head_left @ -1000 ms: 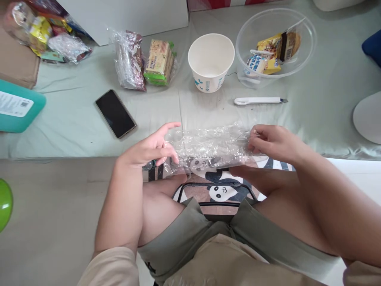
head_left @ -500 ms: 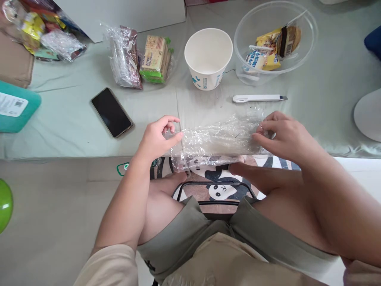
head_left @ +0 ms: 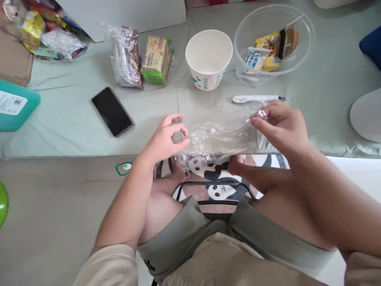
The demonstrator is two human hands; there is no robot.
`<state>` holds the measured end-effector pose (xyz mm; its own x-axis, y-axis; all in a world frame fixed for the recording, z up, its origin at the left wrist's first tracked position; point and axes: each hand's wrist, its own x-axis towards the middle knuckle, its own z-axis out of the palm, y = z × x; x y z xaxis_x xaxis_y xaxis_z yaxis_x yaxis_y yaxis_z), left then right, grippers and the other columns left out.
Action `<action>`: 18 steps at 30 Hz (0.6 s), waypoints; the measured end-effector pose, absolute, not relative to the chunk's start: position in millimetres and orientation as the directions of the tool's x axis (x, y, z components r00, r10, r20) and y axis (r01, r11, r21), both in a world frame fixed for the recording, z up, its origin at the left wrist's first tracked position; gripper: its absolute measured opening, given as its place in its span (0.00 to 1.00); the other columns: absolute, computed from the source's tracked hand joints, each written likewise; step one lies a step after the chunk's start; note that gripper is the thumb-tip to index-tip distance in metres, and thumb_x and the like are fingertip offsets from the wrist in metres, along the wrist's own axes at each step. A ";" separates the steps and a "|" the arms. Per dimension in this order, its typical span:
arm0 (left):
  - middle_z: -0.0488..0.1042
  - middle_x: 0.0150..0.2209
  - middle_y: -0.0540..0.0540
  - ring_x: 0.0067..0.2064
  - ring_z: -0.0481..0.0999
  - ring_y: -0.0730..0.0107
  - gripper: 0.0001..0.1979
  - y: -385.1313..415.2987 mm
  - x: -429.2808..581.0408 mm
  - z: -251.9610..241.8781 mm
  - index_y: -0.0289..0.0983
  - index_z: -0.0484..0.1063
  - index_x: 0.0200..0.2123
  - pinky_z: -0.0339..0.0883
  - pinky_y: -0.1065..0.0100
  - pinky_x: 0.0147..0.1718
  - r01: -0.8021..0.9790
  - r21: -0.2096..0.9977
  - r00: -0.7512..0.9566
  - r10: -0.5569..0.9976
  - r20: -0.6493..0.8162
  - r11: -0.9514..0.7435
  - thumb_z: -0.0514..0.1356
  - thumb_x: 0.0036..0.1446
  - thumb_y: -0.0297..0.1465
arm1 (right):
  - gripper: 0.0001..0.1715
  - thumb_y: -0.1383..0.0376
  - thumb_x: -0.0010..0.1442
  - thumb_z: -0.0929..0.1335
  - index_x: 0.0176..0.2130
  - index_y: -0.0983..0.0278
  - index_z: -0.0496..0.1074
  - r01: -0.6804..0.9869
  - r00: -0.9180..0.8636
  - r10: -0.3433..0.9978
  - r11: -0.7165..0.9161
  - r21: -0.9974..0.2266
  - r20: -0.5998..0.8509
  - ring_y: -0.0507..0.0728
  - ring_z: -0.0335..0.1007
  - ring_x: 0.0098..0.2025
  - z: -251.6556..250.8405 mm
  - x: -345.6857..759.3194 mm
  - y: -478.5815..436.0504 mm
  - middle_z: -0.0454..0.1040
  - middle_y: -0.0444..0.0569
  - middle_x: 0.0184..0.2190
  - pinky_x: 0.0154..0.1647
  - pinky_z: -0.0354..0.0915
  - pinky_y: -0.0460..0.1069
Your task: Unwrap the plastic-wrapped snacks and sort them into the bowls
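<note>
L hand [head_left: 166, 137] & R hand [head_left: 281, 125], apart, each pinch an end of plastic wrap [head_left: 222, 137]; mid-stretch, prob. needs even pull next.

**Film between the hands, clutter ahead, open cloth at the sides**

The crinkled clear film [head_left: 220, 139] fills the gap between the left hand [head_left: 166, 139] and the right hand [head_left: 279, 127]. Just beyond the right hand lies a white utility knife [head_left: 256, 99]. Farther out stand a paper cup [head_left: 208, 59] and a clear bowl [head_left: 308, 47]. Left of the left hand, bare cloth runs to a phone [head_left: 112, 112]. Right of the right hand, cloth lies open up to a white disc [head_left: 366, 115].
</note>
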<state>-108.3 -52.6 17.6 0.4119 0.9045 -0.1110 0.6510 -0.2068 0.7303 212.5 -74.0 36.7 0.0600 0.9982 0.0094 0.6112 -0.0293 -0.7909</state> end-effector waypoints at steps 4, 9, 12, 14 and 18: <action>0.73 0.62 0.40 0.67 0.67 0.46 0.03 -50.9 -102.2 17.5 0.40 0.75 0.29 0.59 0.45 0.67 0.707 0.667 0.396 0.913 -0.097 -0.236 0.65 0.54 0.32 | 0.14 0.58 0.57 0.69 0.24 0.57 0.64 0.632 0.104 0.994 -0.044 -0.774 0.029 0.61 0.68 0.38 35.8 211.8 -73.2 0.69 0.48 0.32 0.41 0.64 0.57; 0.80 0.35 0.47 0.39 0.77 0.65 0.07 -42.8 -95.9 12.6 0.39 0.73 0.30 0.69 0.63 0.43 0.645 0.733 0.330 0.944 -0.013 -0.216 0.59 0.60 0.32 | 0.16 0.62 0.59 0.67 0.22 0.57 0.60 0.732 0.164 0.986 -0.141 -0.666 -0.028 0.59 0.64 0.32 29.7 214.3 -69.9 0.66 0.47 0.27 0.38 0.61 0.56; 0.76 0.30 0.48 0.34 0.72 0.67 0.06 -38.7 -94.6 8.9 0.39 0.71 0.28 0.65 0.65 0.37 0.694 0.680 0.298 0.954 0.031 -0.238 0.60 0.58 0.31 | 0.15 0.63 0.57 0.68 0.22 0.57 0.60 0.782 0.126 0.992 -0.095 -0.616 0.007 0.59 0.67 0.33 23.4 215.7 -66.7 0.67 0.48 0.28 0.41 0.63 0.57; 0.74 0.30 0.49 0.34 0.71 0.67 0.07 -37.0 -93.6 7.2 0.39 0.69 0.27 0.64 0.65 0.37 0.742 0.625 0.281 0.959 0.038 -0.242 0.61 0.57 0.29 | 0.09 0.64 0.55 0.69 0.26 0.58 0.64 0.813 0.144 0.989 -0.103 -0.574 0.026 0.58 0.68 0.32 18.6 217.1 -64.5 0.70 0.47 0.33 0.44 0.66 0.58; 0.73 0.31 0.48 0.35 0.72 0.67 0.07 -35.7 -90.1 6.3 0.39 0.68 0.27 0.65 0.64 0.38 0.807 0.551 0.249 0.968 0.010 -0.213 0.62 0.57 0.28 | 0.14 0.65 0.54 0.71 0.42 0.59 0.71 0.898 0.237 0.960 -0.157 -0.410 0.151 0.59 0.74 0.36 17.0 220.8 -65.0 0.75 0.54 0.46 0.45 0.69 0.60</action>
